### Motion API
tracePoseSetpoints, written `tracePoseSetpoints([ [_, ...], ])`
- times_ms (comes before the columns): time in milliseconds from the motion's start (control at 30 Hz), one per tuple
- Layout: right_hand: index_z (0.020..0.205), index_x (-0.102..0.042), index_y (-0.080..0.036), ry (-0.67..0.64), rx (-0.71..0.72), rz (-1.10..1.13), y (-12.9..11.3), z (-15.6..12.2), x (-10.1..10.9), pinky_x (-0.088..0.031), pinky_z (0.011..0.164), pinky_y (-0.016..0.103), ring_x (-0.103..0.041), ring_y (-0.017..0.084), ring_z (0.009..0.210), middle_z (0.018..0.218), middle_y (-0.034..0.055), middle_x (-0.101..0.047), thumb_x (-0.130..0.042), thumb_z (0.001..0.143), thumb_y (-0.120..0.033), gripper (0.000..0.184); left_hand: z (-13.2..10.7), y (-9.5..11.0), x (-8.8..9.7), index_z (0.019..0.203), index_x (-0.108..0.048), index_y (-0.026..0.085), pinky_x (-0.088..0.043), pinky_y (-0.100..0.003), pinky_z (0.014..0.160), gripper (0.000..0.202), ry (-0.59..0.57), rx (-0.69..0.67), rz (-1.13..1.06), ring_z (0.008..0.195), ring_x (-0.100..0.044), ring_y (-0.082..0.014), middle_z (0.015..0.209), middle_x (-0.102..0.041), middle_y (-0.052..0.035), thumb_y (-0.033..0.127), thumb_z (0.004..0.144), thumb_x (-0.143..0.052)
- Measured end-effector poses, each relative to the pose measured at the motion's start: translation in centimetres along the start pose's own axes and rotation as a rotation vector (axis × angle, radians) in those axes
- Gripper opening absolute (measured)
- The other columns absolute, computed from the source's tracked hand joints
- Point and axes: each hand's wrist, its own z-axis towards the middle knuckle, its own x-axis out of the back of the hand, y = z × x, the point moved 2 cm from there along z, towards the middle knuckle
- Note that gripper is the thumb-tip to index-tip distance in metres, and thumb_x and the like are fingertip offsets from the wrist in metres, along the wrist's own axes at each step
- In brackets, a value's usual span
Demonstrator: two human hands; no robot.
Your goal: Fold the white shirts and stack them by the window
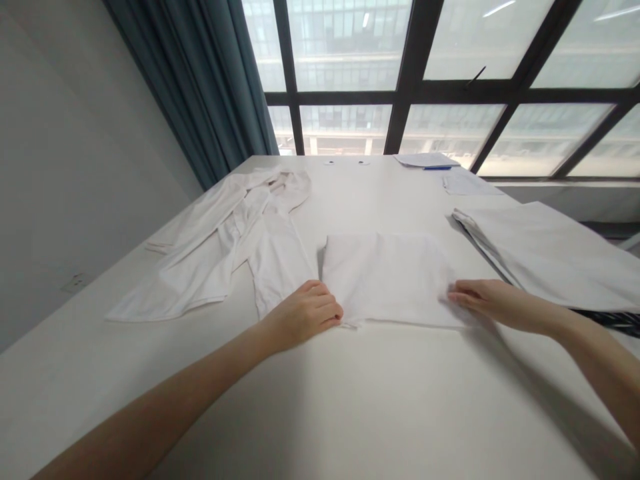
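Note:
A folded white cloth (390, 277) lies flat on the white table (350, 400) between my hands. My left hand (307, 313) is closed at its near left corner, fingers curled on the fabric. At the right side edge, my right hand (480, 301) pinches the cloth between thumb and fingers, slightly blurred. Whether the cloth is a garment cannot be told from its folded shape. To the left of it a white long-sleeved shirt (215, 260) is spread out, its collar toward the window and a sleeve reaching close to my left hand.
Another folded white cloth (560, 253) lies at the right, with something dark and striped (613, 321) under its near edge. Papers (425, 160) and a blue pen (437, 169) are at the far right. A wall, a blue curtain (200, 80) and windows border the table.

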Motion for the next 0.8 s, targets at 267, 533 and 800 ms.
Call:
tracePoseSetpoints([
  [267, 0.067, -0.053, -0.022, 0.301, -0.066, 0.0, 1.6, -1.1, -1.9, -0.033, 0.055, 0.03, -0.05, 0.017, 0.056, 0.06, 0.0018, -0.058, -0.047, 0.087, -0.063, 0.046, 0.8, 0.8, -1.3, 0.13, -0.053, 0.021, -0.032, -0.04, 0.111, 0.03, -0.106, -0.014, -0.037, 0.134, -0.046, -0.0213, 0.14, -0.056, -0.0093, 0.022, 0.103, -0.04],
  [533, 0.071, -0.057, -0.023, 0.359, -0.125, -0.078, 0.9, -1.3, -2.1, -0.032, 0.055, 0.03, -0.053, 0.019, 0.055, 0.061, 0.0024, -0.061, -0.053, 0.082, -0.067, 0.046, 0.2, 0.0, -1.9, 0.13, -0.048, 0.022, -0.032, -0.037, 0.112, 0.03, -0.068, 0.12, -0.264, 0.131, -0.05, -0.0175, 0.135, -0.06, -0.0068, 0.019, 0.101, -0.044],
  [800, 0.064, -0.053, -0.023, 0.353, -0.091, 0.027, 0.1, -2.0, -1.4, -0.032, 0.052, 0.029, -0.045, 0.016, 0.051, 0.053, -0.0002, -0.051, -0.043, 0.085, -0.069, 0.052, 0.0, -0.2, -0.7, 0.083, -0.053, 0.02, -0.038, -0.034, 0.087, 0.009, 0.095, 0.264, -0.231, 0.08, -0.055, -0.0165, 0.079, -0.06, 0.0006, 0.015, 0.085, -0.061],
])
